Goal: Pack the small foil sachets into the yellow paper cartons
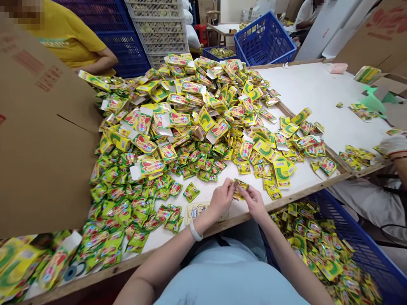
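Near the table's front edge, my left hand [221, 198] and my right hand [254, 202] pinch a small yellow candy packet [241, 189] between them. Fingers of both hands are closed on it and cover part of its surface. Under my left wrist lies a flat pale card or case with cartoon drawings [192, 212], partly hidden. A single green candy packet [191, 192] rests on the white tabletop left of my hands. Beyond them are green packets [203, 163] and yellow packets [243, 166], with open yellow boxes [282, 171] to the right.
A tall heap of small printed boxes [190, 87] fills the table's middle. A large cardboard carton [47, 140] stands at left. Below the table's right edge sits a blue crate [359, 250] holding filled boxes. A person in yellow [73, 34] and a gloved hand [394, 146] are nearby.
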Tool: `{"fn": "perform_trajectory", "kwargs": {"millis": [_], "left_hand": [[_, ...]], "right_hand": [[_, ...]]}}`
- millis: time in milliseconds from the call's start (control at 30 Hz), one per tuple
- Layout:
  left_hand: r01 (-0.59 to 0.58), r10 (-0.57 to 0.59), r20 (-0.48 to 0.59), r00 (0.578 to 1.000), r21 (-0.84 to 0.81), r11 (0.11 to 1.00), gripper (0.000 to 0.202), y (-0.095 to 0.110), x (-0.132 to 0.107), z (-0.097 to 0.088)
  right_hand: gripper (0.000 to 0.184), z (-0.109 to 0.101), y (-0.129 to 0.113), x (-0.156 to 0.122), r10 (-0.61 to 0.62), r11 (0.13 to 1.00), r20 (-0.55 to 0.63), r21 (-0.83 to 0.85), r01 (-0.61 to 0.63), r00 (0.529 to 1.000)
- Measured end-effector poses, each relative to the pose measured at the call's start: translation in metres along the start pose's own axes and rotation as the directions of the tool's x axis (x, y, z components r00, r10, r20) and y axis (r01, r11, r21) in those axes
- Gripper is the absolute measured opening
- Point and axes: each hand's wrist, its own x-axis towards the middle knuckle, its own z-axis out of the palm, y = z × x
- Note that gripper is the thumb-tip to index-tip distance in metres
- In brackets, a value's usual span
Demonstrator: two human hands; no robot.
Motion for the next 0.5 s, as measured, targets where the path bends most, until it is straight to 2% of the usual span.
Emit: {"fn": "perform_trajectory", "kwargs": {"millis": [33, 67, 100, 133, 167, 200, 233, 267, 300, 333, 367, 400, 433, 467, 500], "left_hand": [[-0.096, 0.088, 0.066, 0.994, 0.144, 0.985, 0.017, 0.004, 0.007, 0.005], [-0.219, 0.184, 0.147, 0.972, 0.286, 0.933, 0.019, 0.010, 0.017, 0.014], [-0.365, 0.277, 0.256, 0.926, 0.428, 0.827, 0.024, 0.015, 0.028, 0.025], [-0.472, 0.329, 0.353, 0.876, 0.484, 0.737, 0.027, 0.020, 0.042, 0.040], [-0.526, 0.349, 0.414, 0.841, 0.475, 0.706, 0.028, 0.023, 0.057, 0.058], [-0.601, 0.365, 0.509, 0.780, 0.446, 0.663, 0.031, 0.025, 0.072, 0.077], [-0.750, 0.372, 0.681, 0.630, 0.409, 0.520, 0.041, 0.025, 0.088, 0.097], [-0.859, 0.352, 0.805, 0.478, 0.345, 0.378, 0.049, 0.023, 0.103, 0.116], [-0.914, 0.324, 0.867, 0.378, 0.294, 0.280, 0.053, 0.020, 0.117, 0.132], [-0.936, 0.291, 0.898, 0.330, 0.271, 0.223, 0.053, 0.017, 0.129, 0.145], [-0.947, 0.263, 0.916, 0.302, 0.258, 0.191, 0.050, 0.014, 0.139, 0.153], [-0.950, 0.250, 0.923, 0.294, 0.253, 0.184, 0.046, 0.011, 0.145, 0.156], [-0.943, 0.251, 0.919, 0.304, 0.253, 0.217, 0.041, 0.009, 0.148, 0.154], [-0.916, 0.271, 0.899, 0.345, 0.260, 0.305, 0.036, 0.008, 0.148, 0.148], [-0.867, 0.295, 0.864, 0.408, 0.266, 0.421, 0.032, 0.009, 0.145, 0.138]], "right_hand": [[0.045, -0.016, -0.001, -0.005, -0.036, 0.999, -0.098, -0.027, 0.033, 0.994], [0.045, -0.034, -0.003, -0.011, -0.068, 0.997, -0.209, -0.052, 0.058, 0.976], [0.045, -0.053, -0.004, -0.016, -0.090, 0.995, -0.310, -0.073, 0.070, 0.946], [0.046, -0.072, -0.006, -0.022, -0.117, 0.992, -0.398, -0.089, 0.089, 0.910], [0.047, -0.089, -0.008, -0.027, -0.138, 0.989, -0.458, -0.103, 0.102, 0.878], [0.048, -0.104, -0.010, -0.033, -0.155, 0.987, -0.501, -0.114, 0.112, 0.851], [0.048, -0.117, -0.012, -0.038, -0.165, 0.985, -0.525, -0.124, 0.117, 0.835], [0.046, -0.126, -0.013, -0.044, -0.169, 0.985, -0.537, -0.131, 0.116, 0.826], [0.044, -0.132, -0.015, -0.050, -0.171, 0.984, -0.544, -0.137, 0.114, 0.822], [0.042, -0.136, -0.016, -0.055, -0.177, 0.983, -0.549, -0.144, 0.116, 0.817], [0.039, -0.139, -0.018, -0.060, -0.187, 0.981, -0.552, -0.150, 0.123, 0.813], [0.037, -0.140, -0.021, -0.064, -0.200, 0.978, -0.557, -0.157, 0.134, 0.806], [0.036, -0.141, -0.024, -0.068, -0.213, 0.976, -0.558, -0.162, 0.146, 0.802], [0.035, -0.140, -0.029, -0.069, -0.229, 0.972, -0.559, -0.166, 0.164, 0.797], [0.034, -0.138, -0.035, -0.069, -0.249, 0.968, -0.555, -0.170, 0.185, 0.794]]}}
